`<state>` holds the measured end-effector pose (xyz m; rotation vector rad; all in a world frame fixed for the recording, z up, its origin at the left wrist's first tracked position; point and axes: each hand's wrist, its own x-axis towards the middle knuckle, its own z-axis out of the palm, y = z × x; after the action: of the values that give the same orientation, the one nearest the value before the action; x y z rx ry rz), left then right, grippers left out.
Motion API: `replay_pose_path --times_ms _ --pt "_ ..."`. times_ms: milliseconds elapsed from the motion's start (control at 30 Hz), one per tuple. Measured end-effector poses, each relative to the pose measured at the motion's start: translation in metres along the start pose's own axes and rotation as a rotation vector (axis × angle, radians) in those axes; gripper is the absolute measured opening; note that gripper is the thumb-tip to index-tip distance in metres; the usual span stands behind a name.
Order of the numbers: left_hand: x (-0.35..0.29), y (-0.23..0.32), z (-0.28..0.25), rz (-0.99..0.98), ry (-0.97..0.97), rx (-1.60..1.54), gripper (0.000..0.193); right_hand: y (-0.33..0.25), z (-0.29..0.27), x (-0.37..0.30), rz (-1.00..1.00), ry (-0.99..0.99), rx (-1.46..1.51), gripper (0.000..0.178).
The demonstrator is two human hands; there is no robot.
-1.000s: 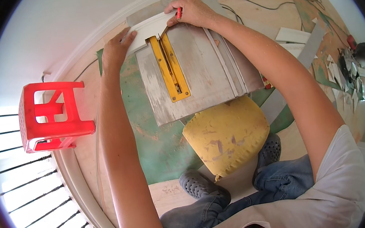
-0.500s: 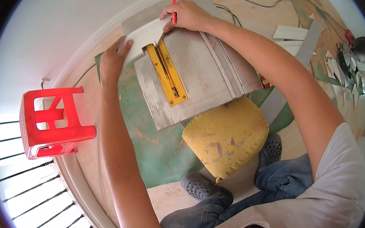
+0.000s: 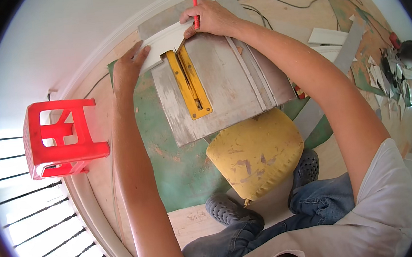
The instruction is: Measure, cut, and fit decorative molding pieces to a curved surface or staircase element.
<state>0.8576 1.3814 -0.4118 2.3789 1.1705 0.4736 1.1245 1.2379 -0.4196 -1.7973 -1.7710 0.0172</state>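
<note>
A white moulded board (image 3: pixel 164 40) lies across the far end of a grey metal saw table (image 3: pixel 229 89). A notch shows in its near edge, right where the yellow blade insert (image 3: pixel 190 83) begins. My left hand (image 3: pixel 130 69) grips the board's left end, thumb on top and fingers around the far side. At the other end, my right hand (image 3: pixel 216 19) pinches the board between thumb and fingers. A red pencil (image 3: pixel 196 12) stands up between the fingers of that same hand. The thin blade shows near the insert's far end, close to the notch.
A yellow stuffed sack (image 3: pixel 257 153) hangs at the saw's near side, between my feet. To the left, a red plastic stool (image 3: pixel 65 138) lies on its side by a railing (image 3: pixel 35 192). White offcuts (image 3: pixel 328 37), cables (image 3: pixel 283 2) and tools (image 3: pixel 392 68) lie at the right.
</note>
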Motion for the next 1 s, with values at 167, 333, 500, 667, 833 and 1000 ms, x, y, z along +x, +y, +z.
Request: replay_pose_path --times_ms 167,333,500,667,833,1000 --pt "-0.003 -0.001 -0.002 0.005 -0.007 0.049 0.062 0.000 0.000 0.000 -0.012 -0.020 0.034 0.051" --pt "-0.005 0.000 0.000 -0.018 -0.011 0.013 0.061 0.000 -0.001 -0.001 -0.001 -0.041 0.047 0.050" --pt "-0.007 -0.002 -0.001 -0.007 -0.010 0.017 0.062 0.000 0.001 -0.002 0.008 -0.040 0.085 0.049" --pt "-0.010 0.002 -0.001 -0.016 -0.014 0.019 0.063 0.007 0.009 -0.001 -0.088 0.073 0.056 0.049" --pt "-0.012 0.001 -0.001 -0.033 -0.002 -0.003 0.064 0.010 0.012 0.001 -0.152 0.112 0.098 0.050" --pt "-0.013 0.008 0.001 -0.046 0.004 0.000 0.064 0.012 0.011 0.000 -0.169 0.131 0.095 0.050"
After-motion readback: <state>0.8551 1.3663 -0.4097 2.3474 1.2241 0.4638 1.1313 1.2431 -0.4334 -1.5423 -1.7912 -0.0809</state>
